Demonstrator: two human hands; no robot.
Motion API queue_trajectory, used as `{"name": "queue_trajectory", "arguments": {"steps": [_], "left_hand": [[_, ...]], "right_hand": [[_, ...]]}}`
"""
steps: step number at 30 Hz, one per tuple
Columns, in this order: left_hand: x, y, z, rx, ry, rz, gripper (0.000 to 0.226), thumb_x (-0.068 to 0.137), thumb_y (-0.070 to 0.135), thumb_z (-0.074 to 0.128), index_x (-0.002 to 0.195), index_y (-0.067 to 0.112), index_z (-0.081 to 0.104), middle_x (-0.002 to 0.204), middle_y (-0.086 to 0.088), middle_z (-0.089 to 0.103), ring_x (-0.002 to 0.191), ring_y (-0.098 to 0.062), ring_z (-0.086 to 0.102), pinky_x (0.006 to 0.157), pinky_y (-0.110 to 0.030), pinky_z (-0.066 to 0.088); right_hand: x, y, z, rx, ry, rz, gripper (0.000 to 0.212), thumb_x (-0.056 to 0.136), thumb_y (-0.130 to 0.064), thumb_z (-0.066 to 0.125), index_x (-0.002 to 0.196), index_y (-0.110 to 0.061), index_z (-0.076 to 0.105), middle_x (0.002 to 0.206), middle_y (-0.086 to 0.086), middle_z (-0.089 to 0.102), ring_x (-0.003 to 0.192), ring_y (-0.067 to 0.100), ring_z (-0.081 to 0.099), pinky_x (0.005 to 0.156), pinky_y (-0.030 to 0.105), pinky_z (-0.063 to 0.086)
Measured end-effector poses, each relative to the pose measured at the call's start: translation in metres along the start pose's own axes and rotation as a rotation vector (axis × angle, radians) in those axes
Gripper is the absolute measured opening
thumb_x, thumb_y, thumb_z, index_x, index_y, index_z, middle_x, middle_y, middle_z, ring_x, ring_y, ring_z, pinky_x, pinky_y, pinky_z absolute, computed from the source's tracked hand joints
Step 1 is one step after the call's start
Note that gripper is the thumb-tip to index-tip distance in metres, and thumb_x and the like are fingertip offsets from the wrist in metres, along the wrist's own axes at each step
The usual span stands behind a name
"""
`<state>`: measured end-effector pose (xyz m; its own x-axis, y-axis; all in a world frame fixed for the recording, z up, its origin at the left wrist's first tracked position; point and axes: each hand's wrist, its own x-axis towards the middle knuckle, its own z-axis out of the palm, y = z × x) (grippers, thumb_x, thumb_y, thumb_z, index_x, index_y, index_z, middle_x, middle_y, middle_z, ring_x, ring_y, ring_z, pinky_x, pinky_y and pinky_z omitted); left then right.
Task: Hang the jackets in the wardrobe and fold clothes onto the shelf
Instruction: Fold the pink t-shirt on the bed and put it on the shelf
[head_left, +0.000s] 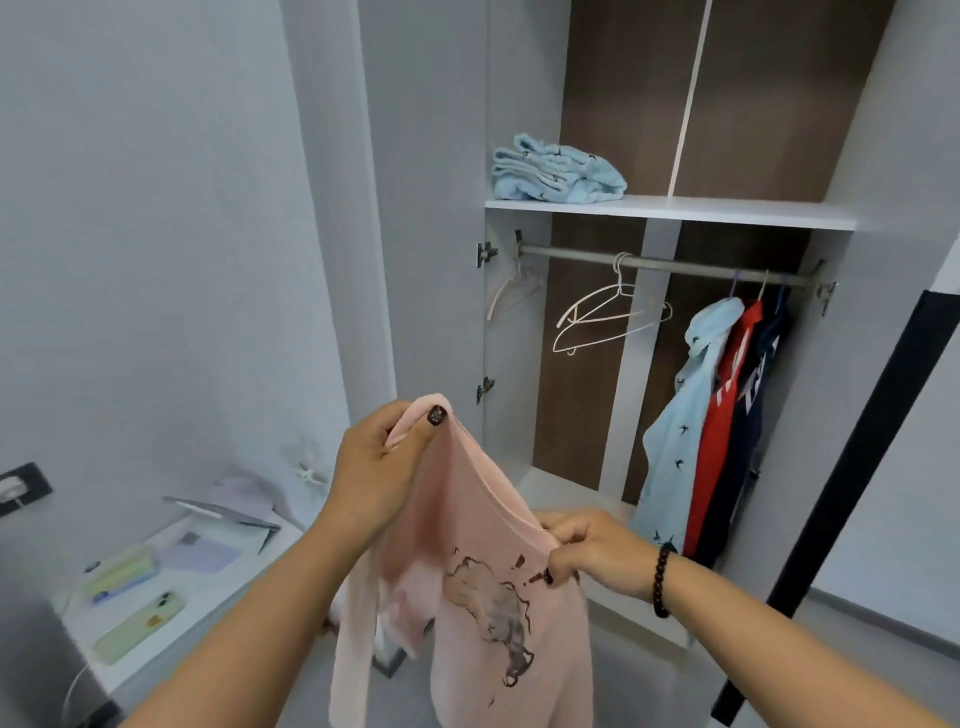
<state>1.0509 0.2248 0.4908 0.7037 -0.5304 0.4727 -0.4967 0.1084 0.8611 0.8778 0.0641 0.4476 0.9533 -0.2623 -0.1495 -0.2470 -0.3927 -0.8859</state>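
Before the open wardrobe, the left hand (376, 462) pinches a pale pink printed fleece top (483, 597) at its upper edge; the right hand (592, 553) (beaded bracelet at the wrist) grips the hem lower, garment hanging between them.

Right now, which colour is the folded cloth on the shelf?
Light blue folded cloth, head view.

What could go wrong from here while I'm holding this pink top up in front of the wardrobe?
The pink printed fleece top hangs only from pinches by the left hand and right hand, so it could slip. Its dangling sleeve may drag or catch below. On the white shelf, the loosely folded light blue fleece garment might get knocked out of shape.
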Motion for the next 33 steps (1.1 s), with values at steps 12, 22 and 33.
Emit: {"name": "queue_trajectory", "arguments": {"steps": [12,22,33], "left_hand": [[-0.081,0.043,-0.057,0.222,0.577,0.034,0.039,0.098,0.037,0.054,0.059,0.042,0.055,0.055,0.023,0.050,0.053,0.007,0.043,0.050,-0.006,0.033],[-0.207,0.084,-0.153,0.471,0.789,-0.178,0.016,0.087,0.043,0.066,0.076,0.032,0.072,0.076,0.007,0.067,0.069,-0.001,0.054,0.062,-0.020,0.044],[-0.315,0.155,-0.248,0.953,0.769,-0.336,0.035,0.082,0.041,0.073,0.059,0.019,0.059,0.046,0.009,0.044,0.048,-0.005,0.040,0.042,-0.015,0.026]], "right_hand": [[-0.007,-0.026,0.072,-0.329,0.066,-0.515,0.037,0.071,-0.013,0.067,0.061,-0.031,0.037,0.073,-0.013,0.042,0.065,0.005,0.041,0.060,0.013,0.034],[0.008,-0.056,0.084,-0.488,0.057,-0.605,0.013,0.082,-0.022,0.067,0.087,-0.031,0.059,0.078,-0.013,0.051,0.070,0.003,0.049,0.060,0.014,0.036],[0.005,-0.120,0.141,-0.125,-0.099,-0.643,0.023,0.071,-0.020,0.082,0.065,-0.016,0.060,0.055,-0.015,0.055,0.052,0.000,0.045,0.049,0.011,0.033]]}}
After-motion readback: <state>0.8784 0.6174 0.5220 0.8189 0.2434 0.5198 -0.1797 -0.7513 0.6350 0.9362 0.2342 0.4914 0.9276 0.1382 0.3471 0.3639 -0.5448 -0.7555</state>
